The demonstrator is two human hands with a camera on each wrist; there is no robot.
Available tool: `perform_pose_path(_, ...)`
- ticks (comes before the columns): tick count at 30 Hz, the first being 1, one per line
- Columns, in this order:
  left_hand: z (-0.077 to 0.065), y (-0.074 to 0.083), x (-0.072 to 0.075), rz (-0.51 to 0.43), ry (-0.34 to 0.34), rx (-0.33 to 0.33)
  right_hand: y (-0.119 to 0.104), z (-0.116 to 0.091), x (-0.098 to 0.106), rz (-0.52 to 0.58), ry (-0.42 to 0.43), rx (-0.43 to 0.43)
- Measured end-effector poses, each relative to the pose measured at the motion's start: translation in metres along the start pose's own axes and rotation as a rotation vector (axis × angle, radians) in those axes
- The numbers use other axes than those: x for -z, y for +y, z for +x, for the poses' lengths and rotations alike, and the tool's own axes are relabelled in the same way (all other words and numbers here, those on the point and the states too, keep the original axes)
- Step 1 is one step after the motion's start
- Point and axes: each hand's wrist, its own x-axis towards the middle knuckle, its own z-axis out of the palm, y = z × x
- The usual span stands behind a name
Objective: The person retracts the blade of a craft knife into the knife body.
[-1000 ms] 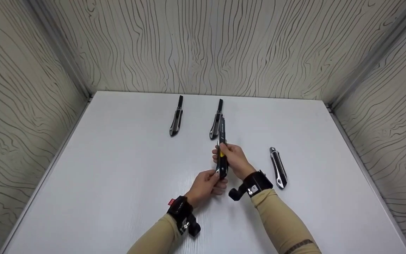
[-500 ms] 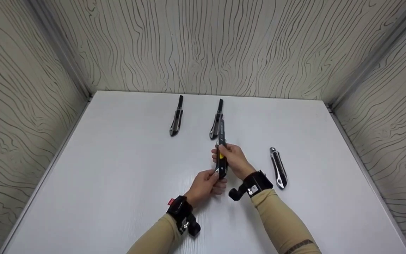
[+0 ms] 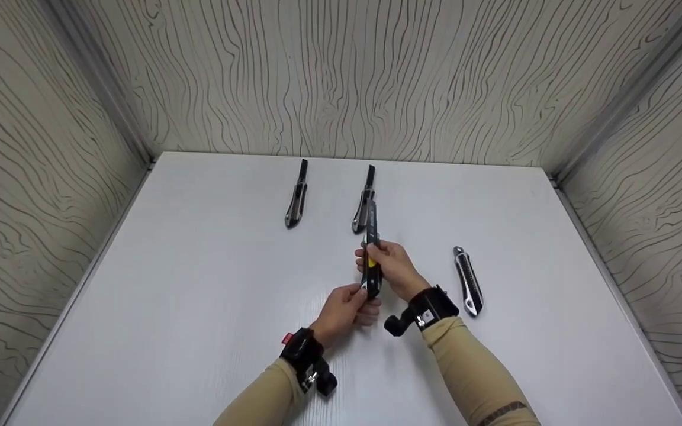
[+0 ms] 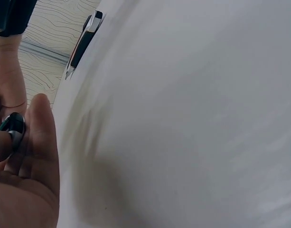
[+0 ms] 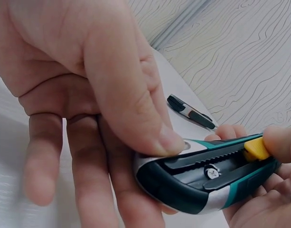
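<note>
Head view: utility knife (image 3: 372,277) held above the middle of the desk (image 3: 199,284), blade (image 3: 372,220) pointing at the far edge. Left hand (image 3: 341,312) pinches the butt between thumb and fingers; its outer fingers hang loose below. Right hand (image 3: 399,270) grips the body, thumb on the yellow slider (image 5: 257,148). Both grips are closed on the same knife.

Change over the last second: small. Both wrists hold nearly the same place. Slider and right thumb sit slightly lower in the head view, nearer the left hand, and the blade tip also shows a little lower. Judgement: consistent with the slider being drawn back, though a slight tilt of the knife could account for part of it. Blade is out, not fully withdrawn.

Others on the desk, with no visible change: left-hand knife (image 3: 297,201) and central knife (image 3: 360,218), both near the far edge with blades out; right-hand knife (image 3: 468,283), toward the right edge, no blade seen protruding. The held knife overlaps the central one in the head view; contact looks unlikely, as the held one is raised.
</note>
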Motion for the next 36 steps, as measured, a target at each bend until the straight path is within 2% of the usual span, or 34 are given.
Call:
perform_pose_path(9,-0.0004,-0.001,0.0004,-0.004,0.0,-0.012,-0.001,0.0005,0.0007,-0.008,-0.017,-0.009)
perform_pose_path(16,0.0002,-0.0039,0.0001,-0.081,0.025,0.005,-0.0042,0.002,0.0005,-0.022,-0.028,0.006)
perform_pose_path(26,0.0002,0.0012,0.0014,-0.03,0.056,-0.043,-0.0025,0.0023,-0.0006,-0.003,-0.033,-0.036)
perform_pose_path(31,0.0014,0.0032,0.0003,-0.03,0.063,-0.032,-0.0008,-0.0001,-0.0019,0.041,-0.013,-0.034)
perform_pose_path(36,0.0024,0.0013,-0.0007,-0.047,0.063,-0.019,0.0015,0.0,-0.0025,0.04,0.012,-0.032)
